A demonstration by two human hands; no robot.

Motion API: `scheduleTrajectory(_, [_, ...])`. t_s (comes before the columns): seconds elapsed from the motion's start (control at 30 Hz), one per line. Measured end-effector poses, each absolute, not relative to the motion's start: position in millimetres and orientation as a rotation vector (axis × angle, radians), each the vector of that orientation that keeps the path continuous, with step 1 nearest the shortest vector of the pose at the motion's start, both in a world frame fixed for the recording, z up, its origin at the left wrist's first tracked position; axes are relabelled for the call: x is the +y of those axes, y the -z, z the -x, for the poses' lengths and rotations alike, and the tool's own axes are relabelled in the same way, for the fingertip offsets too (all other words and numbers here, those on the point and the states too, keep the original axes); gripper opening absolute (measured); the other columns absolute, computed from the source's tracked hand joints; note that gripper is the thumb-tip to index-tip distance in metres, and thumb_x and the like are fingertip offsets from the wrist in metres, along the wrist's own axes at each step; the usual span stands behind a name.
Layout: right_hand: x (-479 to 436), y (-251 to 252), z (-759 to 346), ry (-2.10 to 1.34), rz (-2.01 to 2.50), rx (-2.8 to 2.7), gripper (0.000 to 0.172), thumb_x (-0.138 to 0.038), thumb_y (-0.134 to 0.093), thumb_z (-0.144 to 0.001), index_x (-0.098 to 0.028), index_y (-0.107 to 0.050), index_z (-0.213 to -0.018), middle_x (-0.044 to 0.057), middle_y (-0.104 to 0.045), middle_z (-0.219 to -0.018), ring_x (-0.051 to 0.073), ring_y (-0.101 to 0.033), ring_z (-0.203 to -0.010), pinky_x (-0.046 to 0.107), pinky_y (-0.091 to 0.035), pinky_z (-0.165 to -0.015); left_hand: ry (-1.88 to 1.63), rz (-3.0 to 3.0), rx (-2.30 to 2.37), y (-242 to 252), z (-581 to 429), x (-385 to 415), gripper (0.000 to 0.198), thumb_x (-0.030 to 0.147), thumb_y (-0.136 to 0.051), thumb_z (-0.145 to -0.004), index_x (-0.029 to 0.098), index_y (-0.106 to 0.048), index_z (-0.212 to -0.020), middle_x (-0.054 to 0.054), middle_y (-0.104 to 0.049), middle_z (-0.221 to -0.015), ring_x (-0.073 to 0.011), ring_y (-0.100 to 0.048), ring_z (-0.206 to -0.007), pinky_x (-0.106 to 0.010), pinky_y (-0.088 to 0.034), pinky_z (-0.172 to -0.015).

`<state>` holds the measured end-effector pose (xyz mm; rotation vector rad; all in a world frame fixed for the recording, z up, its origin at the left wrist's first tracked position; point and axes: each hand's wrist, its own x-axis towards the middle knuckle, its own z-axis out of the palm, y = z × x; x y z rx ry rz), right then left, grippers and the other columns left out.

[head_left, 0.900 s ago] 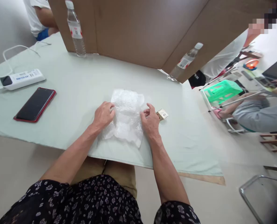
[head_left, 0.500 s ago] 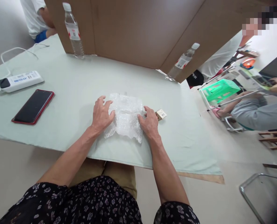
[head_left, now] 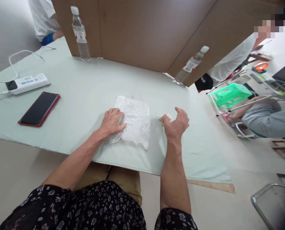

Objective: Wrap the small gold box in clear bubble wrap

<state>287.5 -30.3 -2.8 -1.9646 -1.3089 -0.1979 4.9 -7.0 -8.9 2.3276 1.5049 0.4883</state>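
A sheet of clear bubble wrap (head_left: pixel 137 123) lies flat on the pale green cloth in front of me, its near edge ragged. My left hand (head_left: pixel 112 122) rests on the wrap's left side, fingers spread. To the right of the wrap is a small box (head_left: pixel 165 118) with printing on it. My right hand (head_left: pixel 177 124) is at that box, thumb and fingers apart around its right side. The thumb overlaps part of the box, and I cannot tell whether it touches it.
At left lie a red-cased phone (head_left: pixel 39 109) and a white power strip (head_left: pixel 28 83) with cables. Two water bottles (head_left: pixel 82 43) stand before a tall cardboard panel (head_left: pixel 142 35). Beyond the table's right edge are a green stool (head_left: pixel 231 95) and a seated person (head_left: pixel 269 116).
My right hand has left the bubble wrap and moved right to the small box. The left hand stays on the wrap, which now lies flatter. The view has shifted slightly.
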Motion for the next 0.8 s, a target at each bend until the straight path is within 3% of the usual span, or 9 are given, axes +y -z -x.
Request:
scheduleTrajectory(0.07, [-30.5,5.8,-303.6,0.037,2.069,-1.256,0.058,-0.045,-0.063,-0.076,-0.017,-0.059,-0.127,0.019,-0.064,-0.126,0.038,-0.057,-0.116,0.059,-0.041,-0.098,-0.487,-2.335,1.504,10.1,-4.4,-6.7,0.039,0.033,-0.063,-0.081,0.023,-0.066,-0.118,-0.012,-0.058,-0.132,-0.0321,-0.048,-0.126,-0.047,-0.037,-0.107])
scheduleTrajectory(0.17, [-29.9,12.8,-315.8,-0.168,2.09,-1.325,0.05,-0.05,-0.061,-0.076,-0.02,-0.064,-0.117,0.012,-0.071,-0.108,0.032,-0.062,-0.101,0.054,-0.046,-0.094,-0.486,-2.337,1.501,11.5,-3.4,-6.2,0.039,0.033,-0.063,-0.08,0.022,-0.066,-0.118,-0.012,-0.059,-0.13,-0.0322,-0.048,-0.125,-0.046,-0.038,-0.106])
scheduleTrajectory(0.33, [-28.7,13.5,-310.0,-0.158,2.054,-1.434,0.048,-0.046,-0.069,-0.07,-0.023,-0.066,-0.112,0.01,-0.072,-0.11,0.031,-0.063,-0.1,0.052,-0.048,-0.095,-0.477,-2.306,1.49,9.1,-3.0,-5.5,0.04,0.031,-0.06,-0.081,0.02,-0.065,-0.12,-0.012,-0.06,-0.131,-0.0319,-0.049,-0.125,-0.046,-0.037,-0.106])
scheduleTrajectory(0.47, [-29.2,3.9,-292.9,-0.156,1.832,-1.302,0.053,-0.047,-0.067,-0.074,-0.019,-0.064,-0.119,0.01,-0.071,-0.11,0.026,-0.065,-0.097,0.046,-0.052,-0.09,-0.45,-2.309,1.503,8.4,-3.3,-4.9,0.042,0.03,-0.06,-0.081,0.019,-0.064,-0.121,-0.012,-0.06,-0.132,-0.0325,-0.048,-0.126,-0.046,-0.037,-0.106])
scheduleTrajectory(0.6, [-29.2,2.5,-255.4,-0.324,1.57,-1.453,0.055,-0.05,-0.07,-0.078,-0.021,-0.063,-0.123,0.01,-0.069,-0.123,0.025,-0.065,-0.102,0.041,-0.054,-0.088,-0.437,-2.357,1.459,11.6,-2.1,-3.9,0.043,0.033,-0.062,-0.08,0.021,-0.063,-0.121,-0.012,-0.059,-0.132,-0.0329,-0.047,-0.126,-0.046,-0.037,-0.106])
scheduleTrajectory(0.8, [-23.3,17.6,-212.1,-0.425,1.41,-1.881,0.045,-0.029,-0.063,-0.086,-0.022,-0.061,-0.13,0.012,-0.062,-0.134,0.026,-0.057,-0.126,0.044,-0.044,-0.111,-0.42,-2.4,1.419,13.4,-0.7,-4.2,0.046,0.034,-0.065,-0.08,0.022,-0.06,-0.125,-0.012,-0.057,-0.135,-0.0328,-0.045,-0.129,-0.046,-0.036,-0.107])
